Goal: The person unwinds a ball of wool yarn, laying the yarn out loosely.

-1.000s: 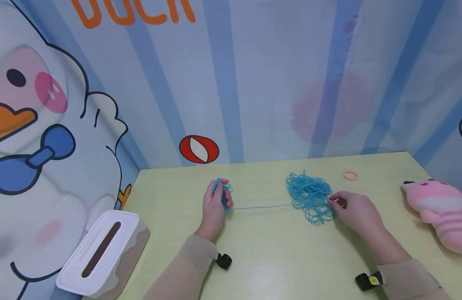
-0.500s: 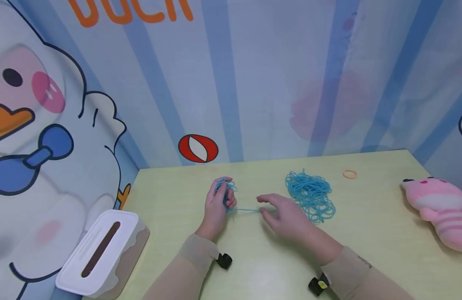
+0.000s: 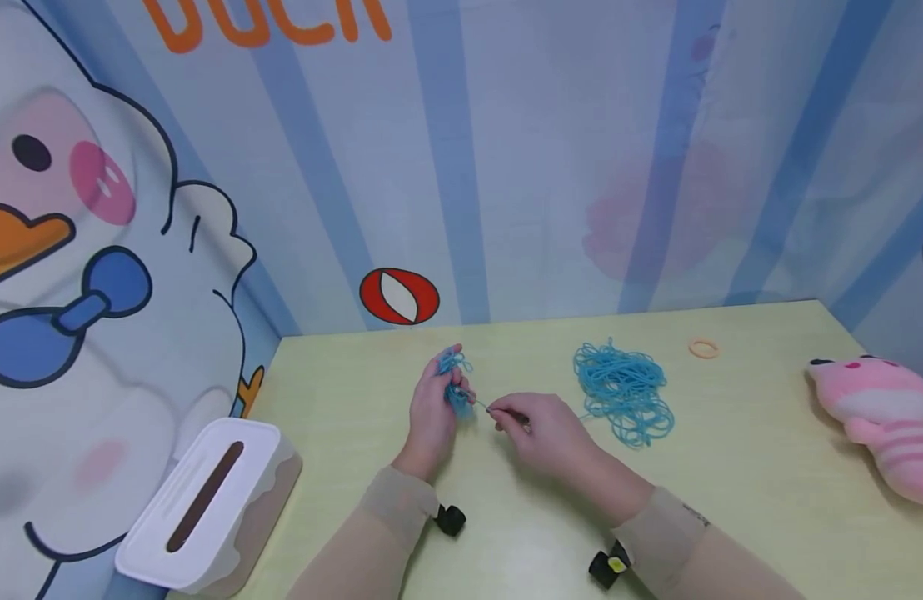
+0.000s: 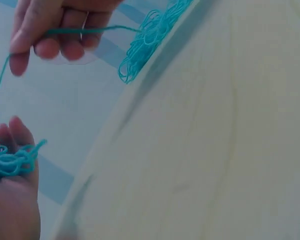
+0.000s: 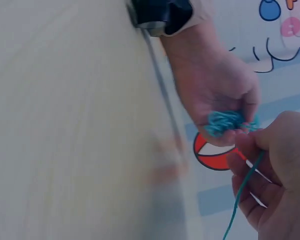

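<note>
A small bundle of thin blue cord [image 3: 456,398] lies in the palm of my left hand [image 3: 430,421], its fingers curled about it; loops stick out past the fingers. My right hand [image 3: 555,437], just to the right, pinches a single strand between thumb and forefinger. In the right wrist view that strand [image 5: 238,197] trails down from the pinch, and the bundle [image 5: 224,122] sits right beside the fingertips. On the table behind the right hand is a loose, tangled pile of the same cord [image 3: 619,385], which the strand runs back to.
An orange ring [image 3: 704,348] lies at the back right of the table [image 3: 731,467]. A pink striped plush toy [image 3: 892,425] rests at the right edge, and a white lidded box with a slot [image 3: 259,446] stands at the left. A printed curtain [image 3: 536,167] hangs behind.
My right hand has moved left from the cord pile to beside the left hand and now pinches the strand. The left hand has loosened and turned its palm up, showing more of the bundle.
</note>
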Demonstrator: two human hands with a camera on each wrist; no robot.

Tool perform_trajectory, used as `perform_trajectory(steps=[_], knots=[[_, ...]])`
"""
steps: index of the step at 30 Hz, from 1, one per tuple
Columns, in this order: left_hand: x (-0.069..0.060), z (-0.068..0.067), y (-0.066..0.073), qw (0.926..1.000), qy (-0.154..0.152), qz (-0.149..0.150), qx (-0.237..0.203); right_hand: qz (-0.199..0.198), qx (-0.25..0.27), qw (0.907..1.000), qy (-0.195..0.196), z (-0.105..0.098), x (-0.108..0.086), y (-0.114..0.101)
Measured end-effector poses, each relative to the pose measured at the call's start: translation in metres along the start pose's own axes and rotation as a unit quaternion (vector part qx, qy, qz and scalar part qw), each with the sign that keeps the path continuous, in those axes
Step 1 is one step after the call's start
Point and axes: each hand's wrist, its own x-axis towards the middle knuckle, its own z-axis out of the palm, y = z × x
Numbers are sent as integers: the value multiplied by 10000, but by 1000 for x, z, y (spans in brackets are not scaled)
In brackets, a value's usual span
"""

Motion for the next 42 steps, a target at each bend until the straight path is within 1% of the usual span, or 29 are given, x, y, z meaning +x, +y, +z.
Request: perform_trajectory(steps=[2,4,7,9,12,16,19,22,24,26,28,30,32,35,38,42], knots=[[0,-3,-2,9988,-33,91,482,-61,76,9997,207,-11,-3,-2],[0,-5,-4,9951,-182,228,940,-182,158,9989,409,-20,-5,-2],[0,-7,-6,9908,-421,347,1235,-300,259,9969,674,-32,-9,1],[-1,-7,-6,9878,-504,414,1412,-318,332,9953,855,-40,-13,5],[-1,-7,-6,9865,-534,427,1487,-360,390,9913,1207,-51,-18,13],[-3,-8,-5,9884,-525,472,1345,-451,381,9853,1604,-64,-24,27],[-4,-8,-4,9898,-537,578,1187,-363,339,9828,1780,-75,-30,37],[-5,-7,-3,9922,-515,565,989,-140,321,9809,1916,-87,-37,46],[-5,-7,-2,9952,-454,461,730,-5,347,9791,2002,-94,-41,50],[-5,-6,0,9971,-347,337,581,119,338,9778,2065,-101,-46,54],[-6,-6,1,9977,-229,260,588,247,290,9765,2122,-107,-50,58],[-7,-6,2,9965,-136,242,792,384,231,9756,2150,-111,-54,62],[-7,-7,1,9933,-33,290,1114,521,170,9746,2170,-115,-59,67],[-6,-7,0,9884,115,518,1421,717,33,9737,2160,-120,-66,74],[-5,-8,-3,9843,321,744,1565,945,-143,9736,2071,-125,-73,81],[-3,-10,-5,9810,596,931,1592,1395,-469,9743,1705,-132,-80,88]])
